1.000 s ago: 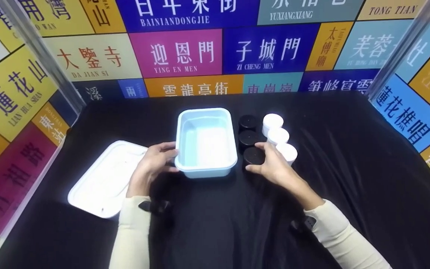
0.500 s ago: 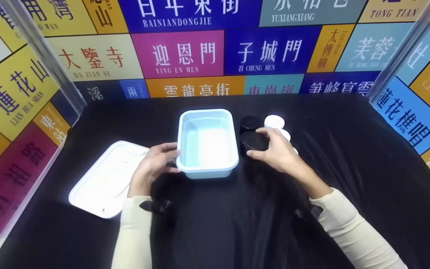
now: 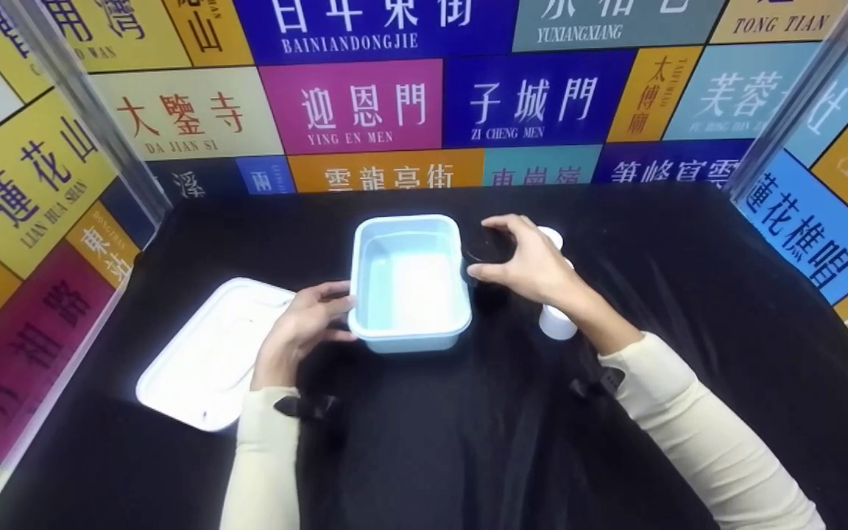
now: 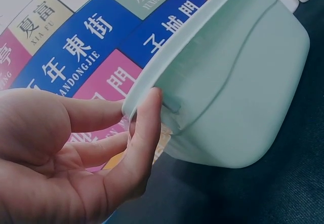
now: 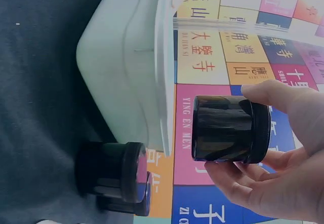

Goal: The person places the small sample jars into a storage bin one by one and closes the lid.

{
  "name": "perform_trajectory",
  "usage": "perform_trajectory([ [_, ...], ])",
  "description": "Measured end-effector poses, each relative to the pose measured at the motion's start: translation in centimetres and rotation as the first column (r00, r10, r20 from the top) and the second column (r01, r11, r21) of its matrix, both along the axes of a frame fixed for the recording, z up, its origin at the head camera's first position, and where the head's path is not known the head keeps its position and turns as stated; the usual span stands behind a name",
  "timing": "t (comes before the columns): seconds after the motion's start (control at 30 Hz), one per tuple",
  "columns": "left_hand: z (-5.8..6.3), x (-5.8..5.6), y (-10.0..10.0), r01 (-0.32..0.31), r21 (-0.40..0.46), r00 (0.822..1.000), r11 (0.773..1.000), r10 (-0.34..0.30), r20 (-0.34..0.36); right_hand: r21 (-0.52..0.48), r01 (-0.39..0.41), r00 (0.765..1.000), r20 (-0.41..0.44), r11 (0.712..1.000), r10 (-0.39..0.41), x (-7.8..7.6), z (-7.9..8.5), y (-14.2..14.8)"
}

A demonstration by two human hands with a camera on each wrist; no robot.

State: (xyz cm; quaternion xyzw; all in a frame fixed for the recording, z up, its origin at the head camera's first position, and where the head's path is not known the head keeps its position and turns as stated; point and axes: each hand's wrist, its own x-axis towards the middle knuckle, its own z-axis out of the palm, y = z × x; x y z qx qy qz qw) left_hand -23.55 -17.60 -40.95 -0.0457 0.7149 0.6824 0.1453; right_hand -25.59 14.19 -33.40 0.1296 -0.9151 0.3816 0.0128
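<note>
right hand (image 5: 283,178) curled round black jar (image 5: 223,130); probably light, stiff, slick; hold near lid (image 5: 260,130); left hand (image 3: 305,318) pinches tub rim (image 3: 409,338)

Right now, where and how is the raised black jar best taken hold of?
Probably around its lid, from above and the right, thumb and fingers opposed: the black jar is a round, roughly upright cylinder, and the tub stands close on its left. The right hand holds it near that end.
</note>
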Motion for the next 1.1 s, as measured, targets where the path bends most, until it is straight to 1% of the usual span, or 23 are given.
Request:
perform_trajectory([
  [0.33,-0.2,0.0,-0.1,-0.006,0.006,1.000,1.000,0.006,0.004,-0.018,-0.090,0.996,0.021,0.996,0.090,-1.8,1.3,-2.3],
  [0.57,-0.3,0.1,-0.3,0.004,0.016,1.000,1.000,-0.004,-0.001,0.005,-0.131,0.990,0.048,0.991,0.131,-3.2,1.3,-4.0],
  [0.7,-0.2,0.1,-0.3,0.005,0.017,1.000,1.000,-0.005,0.000,0.007,-0.125,0.989,0.080,0.992,0.124,-3.9,1.3,-5.0],
  [0.9,-0.3,-0.2,-0.2,0.005,0.032,1.000,0.999,-0.005,0.007,0.008,-0.096,0.984,0.153,0.995,0.094,-4.9,1.4,-6.1],
  [1.1,-0.2,-0.1,-0.2,0.011,0.030,1.000,0.999,-0.011,0.008,-0.009,-0.106,0.979,0.174,0.994,0.106,-5.9,1.1,-7.0],
])
